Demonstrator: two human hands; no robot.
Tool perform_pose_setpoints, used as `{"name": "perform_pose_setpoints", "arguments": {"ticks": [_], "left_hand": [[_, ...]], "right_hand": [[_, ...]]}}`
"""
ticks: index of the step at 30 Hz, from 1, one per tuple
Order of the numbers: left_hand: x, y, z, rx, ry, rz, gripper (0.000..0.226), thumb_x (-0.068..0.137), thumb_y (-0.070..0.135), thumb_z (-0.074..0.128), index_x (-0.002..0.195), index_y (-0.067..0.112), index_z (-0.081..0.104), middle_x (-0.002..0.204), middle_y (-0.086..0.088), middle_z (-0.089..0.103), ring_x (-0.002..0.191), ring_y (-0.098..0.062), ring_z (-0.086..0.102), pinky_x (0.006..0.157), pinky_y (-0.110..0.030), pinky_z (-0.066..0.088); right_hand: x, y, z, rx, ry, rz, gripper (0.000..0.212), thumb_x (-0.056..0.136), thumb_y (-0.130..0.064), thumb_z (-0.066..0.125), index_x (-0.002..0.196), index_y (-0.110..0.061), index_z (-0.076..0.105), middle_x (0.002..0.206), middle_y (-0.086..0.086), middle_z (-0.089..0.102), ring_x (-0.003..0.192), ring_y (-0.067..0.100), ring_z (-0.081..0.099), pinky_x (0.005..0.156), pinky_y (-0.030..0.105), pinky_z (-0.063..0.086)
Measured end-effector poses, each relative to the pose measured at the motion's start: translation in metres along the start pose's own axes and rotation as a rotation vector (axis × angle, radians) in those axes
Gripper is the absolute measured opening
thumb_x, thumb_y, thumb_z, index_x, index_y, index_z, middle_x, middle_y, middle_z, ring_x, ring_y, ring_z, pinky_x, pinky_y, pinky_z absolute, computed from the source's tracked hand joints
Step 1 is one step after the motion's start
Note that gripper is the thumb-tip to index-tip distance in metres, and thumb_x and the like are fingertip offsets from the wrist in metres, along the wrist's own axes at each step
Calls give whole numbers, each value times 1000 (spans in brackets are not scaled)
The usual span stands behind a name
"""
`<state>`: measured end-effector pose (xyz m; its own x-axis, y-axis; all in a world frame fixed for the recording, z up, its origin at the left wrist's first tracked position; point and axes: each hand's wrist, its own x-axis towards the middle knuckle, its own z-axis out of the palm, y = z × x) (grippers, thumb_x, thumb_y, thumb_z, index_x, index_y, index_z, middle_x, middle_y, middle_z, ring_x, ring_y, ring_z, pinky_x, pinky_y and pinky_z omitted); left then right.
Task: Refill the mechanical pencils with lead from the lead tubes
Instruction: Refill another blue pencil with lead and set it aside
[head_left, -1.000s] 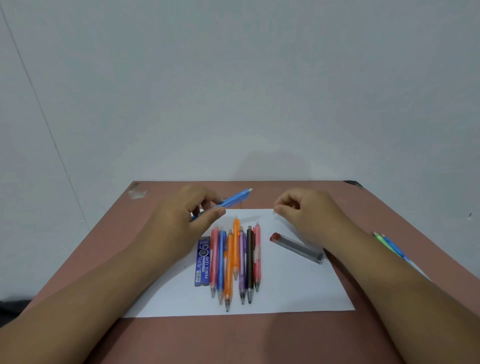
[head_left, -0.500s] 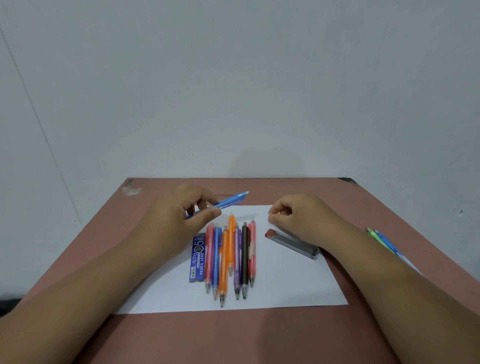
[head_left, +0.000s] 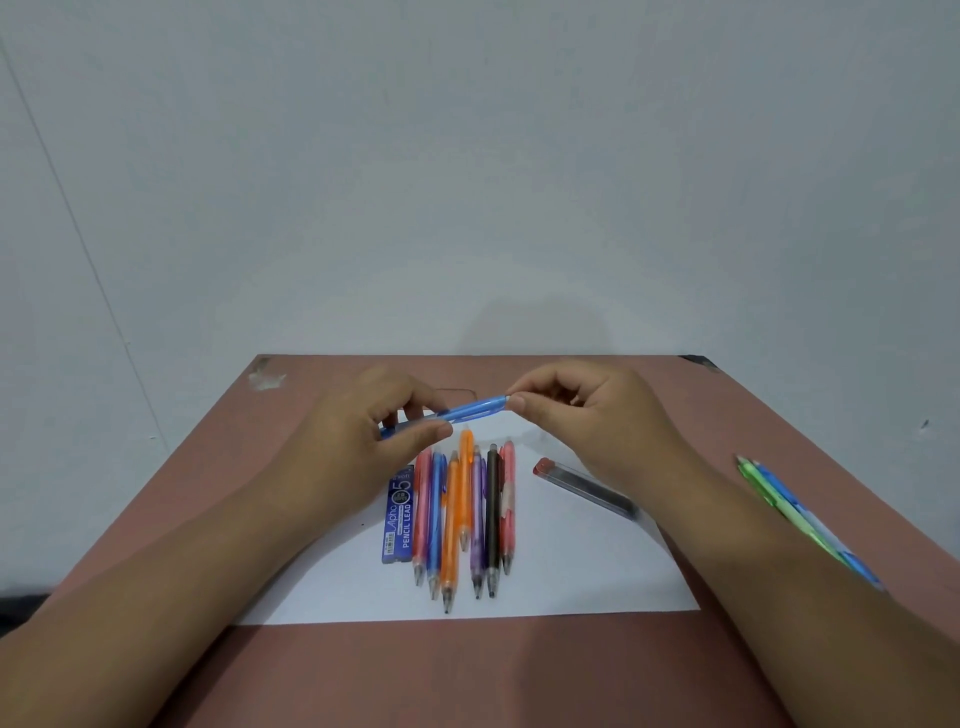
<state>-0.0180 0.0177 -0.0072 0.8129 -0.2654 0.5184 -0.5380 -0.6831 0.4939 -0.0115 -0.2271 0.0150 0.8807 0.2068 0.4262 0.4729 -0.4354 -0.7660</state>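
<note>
A brown table (head_left: 519, 670) stands against a pale wall (head_left: 467, 156). A white sheet (head_left: 582, 571) lies on the table and serves as the reference for all positions below.

The left hand (head_left: 358, 441) hangs above the sheet's far left corner, with thumb and fingers clamped on the lower part of a blue pencil (head_left: 462, 410). The pencil is raised off the sheet, above its far edge, and tilts up toward the right. The right hand (head_left: 587, 415) is above the sheet's far right area; its thumb and forefinger pinch the pencil's upper end.

A row of pencils (head_left: 467, 519) lies on the sheet's centre, side by side and touching, tips toward the near edge. The colours include pink, blue, orange, purple, black and red.

A blue lead box (head_left: 399, 514), marked "PENCIL LEAD", lies on the sheet just beside the left end of the row. A clear lead tube (head_left: 584, 487) with a red cap lies diagonally on the right part of the sheet, apart from the row.

Two pencils, green (head_left: 763, 493) and blue (head_left: 810, 519), lie on the table, right of the sheet.
</note>
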Motion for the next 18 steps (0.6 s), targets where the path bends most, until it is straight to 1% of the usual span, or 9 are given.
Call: {"name": "perform_pose_setpoints", "arguments": {"ticks": [3,6,10,12,15,17,18], "left_hand": [[0,-1,1,-5,-6,-1,26,75,70,48,93,52,53,92,24,58,94,7,54,64,-15,40],[1,0,2,9,-14,4,26,75,71,47,95,54,52,93,24,58,95,6,54,65,-16,41],[1,0,3,18,-20,-5,24,75,71,46,94,57,51,93,25,57,95,7,54,65,-16,40],[1,-1,3,17,-13,-2,27,75,71,45,96,55,53,92,25,57,94,8,53,65,-15,40],[1,-2,1,18,14,-18,36,75,68,48,100,45,59,90,26,56,92,10,53,63,-14,37],[1,-4,0,26,22,-38,33,76,64,51,101,43,60,90,25,56,91,8,52,62,-15,37],[1,-4,-1,28,25,-38,33,76,63,51,101,44,61,90,25,56,91,7,52,62,-16,37]], "right_hand": [[1,0,-2,-2,13,19,7,88,-25,78,85,-31,79,81,-10,74,75,8,64,65,19,54],[1,1,-4,-12,15,31,7,88,-24,78,84,-30,80,80,-12,74,72,4,63,65,17,53],[2,1,-6,-7,19,38,5,87,-23,78,84,-27,80,81,-9,75,77,11,65,65,20,53],[3,1,-7,10,24,47,5,86,-22,79,84,-25,80,82,-9,75,79,11,66,66,21,54],[6,5,-13,26,103,70,6,86,-20,80,81,-25,81,81,-7,75,75,12,65,71,28,53],[8,9,-20,-26,116,116,7,86,-23,79,80,-26,81,82,-8,75,76,12,66,72,28,54],[8,11,-23,-73,87,151,9,87,-23,79,79,-27,80,82,-12,76,78,9,67,72,24,53]]}}
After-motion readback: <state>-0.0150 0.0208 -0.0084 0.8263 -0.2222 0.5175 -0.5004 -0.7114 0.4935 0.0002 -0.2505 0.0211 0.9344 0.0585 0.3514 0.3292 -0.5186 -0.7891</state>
